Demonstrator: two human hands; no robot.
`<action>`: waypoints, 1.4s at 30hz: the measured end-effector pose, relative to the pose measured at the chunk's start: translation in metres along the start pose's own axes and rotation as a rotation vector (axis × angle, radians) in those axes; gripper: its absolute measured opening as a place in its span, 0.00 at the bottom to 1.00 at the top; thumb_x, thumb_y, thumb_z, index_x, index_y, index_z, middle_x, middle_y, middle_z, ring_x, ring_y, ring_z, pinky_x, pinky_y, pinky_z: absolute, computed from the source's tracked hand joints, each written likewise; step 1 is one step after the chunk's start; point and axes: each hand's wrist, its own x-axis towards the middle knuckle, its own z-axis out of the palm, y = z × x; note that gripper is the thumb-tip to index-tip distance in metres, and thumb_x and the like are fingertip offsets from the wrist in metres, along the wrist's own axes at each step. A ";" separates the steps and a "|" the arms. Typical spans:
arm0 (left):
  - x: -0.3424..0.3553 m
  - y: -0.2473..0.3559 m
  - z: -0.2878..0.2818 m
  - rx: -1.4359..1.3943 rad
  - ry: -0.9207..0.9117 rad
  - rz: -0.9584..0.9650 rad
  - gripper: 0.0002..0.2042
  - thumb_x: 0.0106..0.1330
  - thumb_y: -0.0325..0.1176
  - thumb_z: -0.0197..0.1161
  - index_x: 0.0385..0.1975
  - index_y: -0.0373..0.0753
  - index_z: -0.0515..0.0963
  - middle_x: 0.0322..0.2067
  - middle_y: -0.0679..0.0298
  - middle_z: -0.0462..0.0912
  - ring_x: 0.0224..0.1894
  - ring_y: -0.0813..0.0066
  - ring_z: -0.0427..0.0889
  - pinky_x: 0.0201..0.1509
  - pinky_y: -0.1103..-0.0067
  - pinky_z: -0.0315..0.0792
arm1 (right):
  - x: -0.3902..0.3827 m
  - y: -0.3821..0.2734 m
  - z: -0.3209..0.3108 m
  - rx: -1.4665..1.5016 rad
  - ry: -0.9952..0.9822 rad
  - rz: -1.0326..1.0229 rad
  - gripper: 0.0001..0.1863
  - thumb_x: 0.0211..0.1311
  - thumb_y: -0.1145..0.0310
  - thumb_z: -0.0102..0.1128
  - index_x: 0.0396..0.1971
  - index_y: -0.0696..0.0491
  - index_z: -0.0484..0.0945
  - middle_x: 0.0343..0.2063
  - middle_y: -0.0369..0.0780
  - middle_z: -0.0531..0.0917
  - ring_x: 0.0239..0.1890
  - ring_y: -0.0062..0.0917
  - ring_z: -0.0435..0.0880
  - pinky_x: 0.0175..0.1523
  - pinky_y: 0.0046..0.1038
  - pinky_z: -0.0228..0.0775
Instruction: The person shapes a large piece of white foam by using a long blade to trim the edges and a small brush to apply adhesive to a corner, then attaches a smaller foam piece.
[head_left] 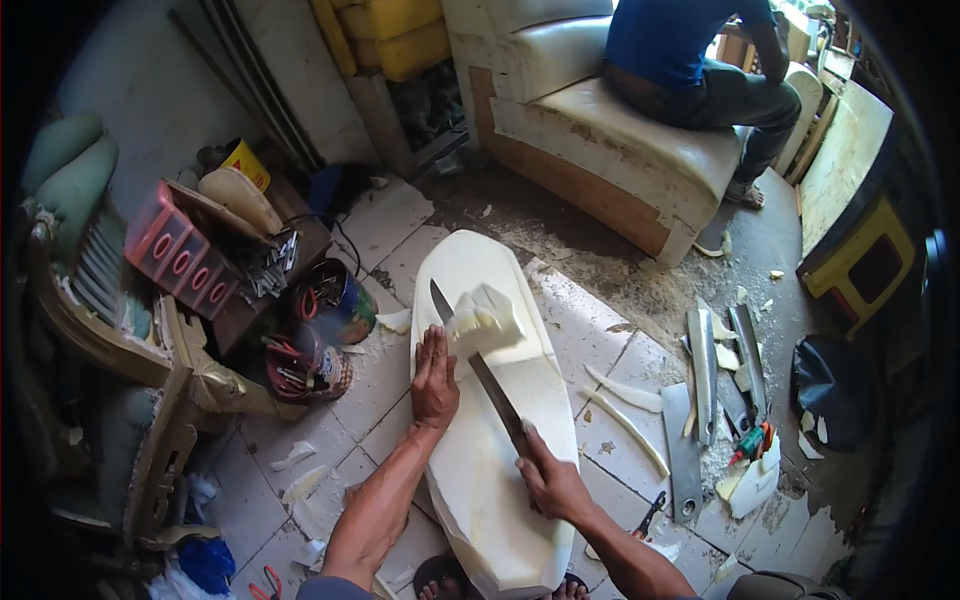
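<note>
A long cream foam pad (490, 430), rounded at its far end, lies lengthwise in front of me. My right hand (552, 482) is closed around the handle end of a long knife (499, 400). Its dark blade slants to the far left across the pad. Part of the blade is hidden by a slightly blurred, raised foam chunk (490, 315), and the tip shows beyond it. I cannot tell whether the chunk is fully cut loose. My left hand (435, 382) lies flat on the pad's left side with fingers stretched out, close to the blade and holding nothing.
Tool-filled buckets (338, 298) and a pink plastic crate (180, 255) stand at left, beside a wooden chair frame (180, 390). Long metal blades (682, 450), pliers (650, 515) and foam offcuts (630, 425) lie on the tiles at right. Another person (690, 70) sits on a cream bench (630, 125).
</note>
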 end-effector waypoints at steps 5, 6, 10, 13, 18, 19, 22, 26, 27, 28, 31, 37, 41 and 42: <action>-0.003 -0.004 -0.014 0.054 -0.014 -0.059 0.22 0.80 0.34 0.50 0.69 0.33 0.67 0.66 0.45 0.72 0.70 0.42 0.69 0.74 0.55 0.60 | 0.054 -0.060 -0.013 0.124 -0.243 0.310 0.34 0.78 0.55 0.50 0.78 0.38 0.51 0.17 0.40 0.80 0.17 0.25 0.82 0.24 0.31 0.78; -0.017 -0.015 -0.013 0.093 0.043 -0.065 0.21 0.80 0.37 0.49 0.67 0.33 0.70 0.64 0.45 0.75 0.69 0.40 0.69 0.74 0.54 0.60 | 0.049 -0.058 -0.008 0.122 -0.231 0.283 0.34 0.78 0.55 0.51 0.78 0.37 0.51 0.18 0.40 0.80 0.17 0.26 0.82 0.24 0.31 0.78; -0.040 -0.004 -0.016 0.102 0.054 -0.225 0.19 0.78 0.34 0.52 0.65 0.35 0.74 0.61 0.49 0.79 0.69 0.47 0.72 0.74 0.53 0.60 | 0.041 -0.068 -0.003 0.107 -0.215 0.315 0.34 0.77 0.56 0.52 0.78 0.38 0.52 0.18 0.41 0.82 0.17 0.28 0.83 0.25 0.32 0.79; -0.024 -0.004 -0.012 0.107 0.076 -0.212 0.19 0.77 0.33 0.54 0.64 0.35 0.75 0.60 0.50 0.80 0.68 0.49 0.73 0.74 0.52 0.60 | 0.008 -0.033 0.001 0.015 -0.151 0.158 0.34 0.77 0.57 0.52 0.78 0.41 0.53 0.17 0.43 0.81 0.16 0.29 0.83 0.28 0.34 0.80; -0.038 0.004 -0.013 0.114 0.040 -0.206 0.20 0.77 0.34 0.55 0.65 0.33 0.74 0.60 0.49 0.80 0.69 0.49 0.73 0.73 0.51 0.61 | 0.033 -0.033 -0.002 -0.054 -0.185 0.193 0.32 0.77 0.57 0.50 0.77 0.41 0.53 0.18 0.43 0.82 0.15 0.29 0.81 0.26 0.34 0.79; -0.034 0.000 -0.017 0.121 0.037 -0.210 0.20 0.77 0.34 0.55 0.65 0.33 0.73 0.60 0.49 0.80 0.69 0.50 0.72 0.73 0.51 0.61 | 0.053 -0.070 -0.007 0.013 -0.288 0.265 0.32 0.78 0.57 0.50 0.77 0.41 0.53 0.18 0.43 0.82 0.15 0.30 0.82 0.25 0.34 0.78; -0.037 -0.005 -0.018 0.143 0.061 -0.208 0.20 0.78 0.34 0.54 0.66 0.33 0.72 0.62 0.50 0.78 0.69 0.49 0.72 0.73 0.51 0.61 | 0.047 -0.030 0.022 -0.083 -0.153 0.043 0.33 0.77 0.57 0.52 0.77 0.40 0.53 0.17 0.43 0.82 0.16 0.31 0.83 0.25 0.34 0.78; -0.033 0.000 -0.017 0.095 0.026 -0.207 0.20 0.78 0.33 0.53 0.66 0.33 0.72 0.64 0.49 0.76 0.70 0.49 0.70 0.74 0.53 0.61 | 0.009 -0.009 0.021 -0.123 -0.089 0.007 0.34 0.76 0.57 0.52 0.77 0.37 0.53 0.20 0.46 0.83 0.19 0.30 0.85 0.26 0.34 0.79; -0.032 0.002 -0.016 0.071 0.010 -0.207 0.20 0.77 0.33 0.53 0.66 0.32 0.72 0.64 0.49 0.76 0.71 0.49 0.70 0.74 0.54 0.60 | 0.017 -0.015 0.018 -0.131 -0.118 0.068 0.33 0.77 0.57 0.52 0.77 0.37 0.53 0.21 0.46 0.83 0.19 0.30 0.85 0.26 0.34 0.79; -0.038 -0.005 -0.023 0.079 0.003 -0.226 0.20 0.77 0.32 0.53 0.65 0.32 0.72 0.64 0.48 0.76 0.71 0.48 0.69 0.74 0.54 0.61 | 0.038 -0.064 0.009 0.025 -0.300 0.314 0.33 0.78 0.56 0.50 0.78 0.35 0.53 0.20 0.45 0.82 0.19 0.29 0.84 0.26 0.34 0.79; -0.054 0.001 -0.032 0.072 0.005 -0.230 0.20 0.77 0.31 0.54 0.65 0.31 0.72 0.64 0.47 0.75 0.71 0.46 0.68 0.74 0.55 0.62 | 0.048 -0.074 0.008 0.032 -0.295 0.298 0.33 0.78 0.56 0.49 0.78 0.35 0.52 0.18 0.43 0.82 0.18 0.29 0.84 0.25 0.33 0.79; -0.058 -0.002 -0.038 0.065 0.019 -0.237 0.21 0.77 0.31 0.53 0.67 0.30 0.70 0.64 0.45 0.74 0.72 0.44 0.66 0.74 0.62 0.65 | 0.005 -0.055 0.024 0.085 -0.237 0.256 0.33 0.78 0.56 0.49 0.78 0.34 0.51 0.18 0.43 0.82 0.16 0.29 0.82 0.24 0.33 0.79; -0.051 0.013 -0.044 0.036 -0.038 -0.293 0.21 0.78 0.32 0.51 0.67 0.29 0.70 0.65 0.44 0.74 0.72 0.45 0.65 0.74 0.63 0.65 | 0.034 -0.075 0.016 0.069 -0.306 0.330 0.34 0.77 0.56 0.50 0.78 0.34 0.51 0.18 0.43 0.83 0.16 0.29 0.84 0.25 0.33 0.80; -0.041 0.015 -0.050 0.073 -0.021 -0.252 0.23 0.76 0.34 0.54 0.67 0.29 0.69 0.65 0.42 0.72 0.72 0.43 0.65 0.74 0.61 0.63 | 0.032 -0.073 0.016 0.072 -0.293 0.318 0.34 0.77 0.54 0.50 0.78 0.34 0.51 0.18 0.42 0.83 0.16 0.28 0.83 0.23 0.32 0.79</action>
